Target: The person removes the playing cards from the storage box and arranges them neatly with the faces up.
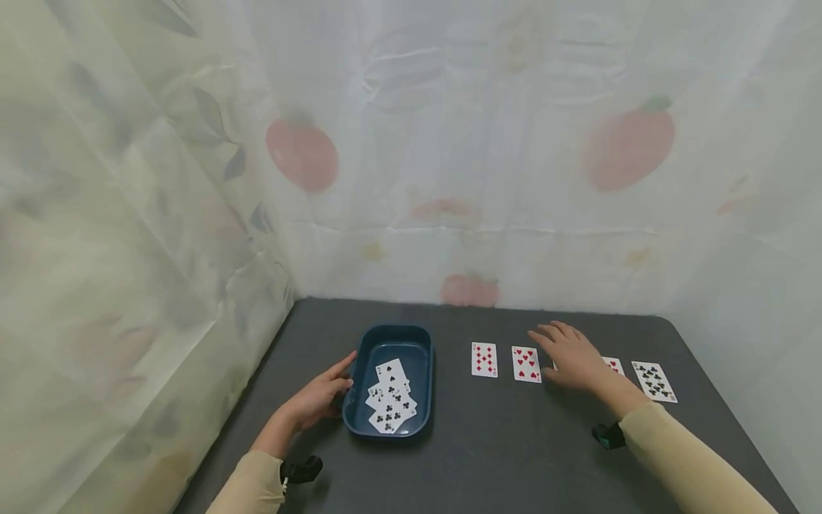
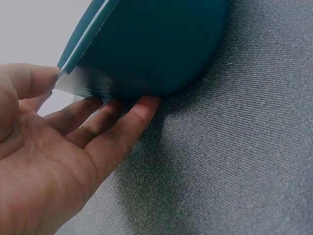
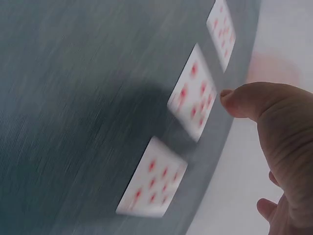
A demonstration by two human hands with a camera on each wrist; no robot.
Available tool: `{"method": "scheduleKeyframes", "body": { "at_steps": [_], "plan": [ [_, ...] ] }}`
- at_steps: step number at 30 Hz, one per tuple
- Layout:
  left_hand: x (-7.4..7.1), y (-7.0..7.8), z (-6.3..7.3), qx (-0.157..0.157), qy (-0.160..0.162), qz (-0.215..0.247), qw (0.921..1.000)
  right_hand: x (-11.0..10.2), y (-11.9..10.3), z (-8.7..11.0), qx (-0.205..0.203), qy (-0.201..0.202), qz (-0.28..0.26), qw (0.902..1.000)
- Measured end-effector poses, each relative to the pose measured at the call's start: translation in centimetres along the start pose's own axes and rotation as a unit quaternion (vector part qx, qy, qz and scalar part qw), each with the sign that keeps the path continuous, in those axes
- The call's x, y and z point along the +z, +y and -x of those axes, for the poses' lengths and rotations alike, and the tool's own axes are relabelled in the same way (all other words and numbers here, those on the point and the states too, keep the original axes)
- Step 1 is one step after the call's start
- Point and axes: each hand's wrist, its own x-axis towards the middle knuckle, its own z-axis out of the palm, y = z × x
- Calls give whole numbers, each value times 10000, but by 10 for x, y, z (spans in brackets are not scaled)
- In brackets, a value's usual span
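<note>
Several cards (image 1: 526, 364) lie in a row on the worktop (image 1: 488, 457), partly under my right hand (image 1: 571, 360), its grip apart, so I'd pinch one by its edge without nudging its neighbours, my left hand (image 1: 315, 400) clamped on the tray (image 1: 394, 335).

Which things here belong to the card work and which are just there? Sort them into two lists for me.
Part of the job:
blue tray
black-suited cards in it
row of face-up cards
left hand, holding the tray's side
right hand, over the row

Just there:
fruit-print sheet behind
black wrist devices
dark table
</note>
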Motion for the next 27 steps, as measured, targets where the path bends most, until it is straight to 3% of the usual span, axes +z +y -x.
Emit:
{"method": "scheduleKeyframes", "body": {
  "at_steps": [18,27],
  "plan": [
    [0,0,-3,26,-2,0,10000,12,-102,-54,-1141,160,-831,9899],
    [1,1,-5,9,89,3,10000,7,-151,-82,-1495,10,-835,9852]
  ]
}}
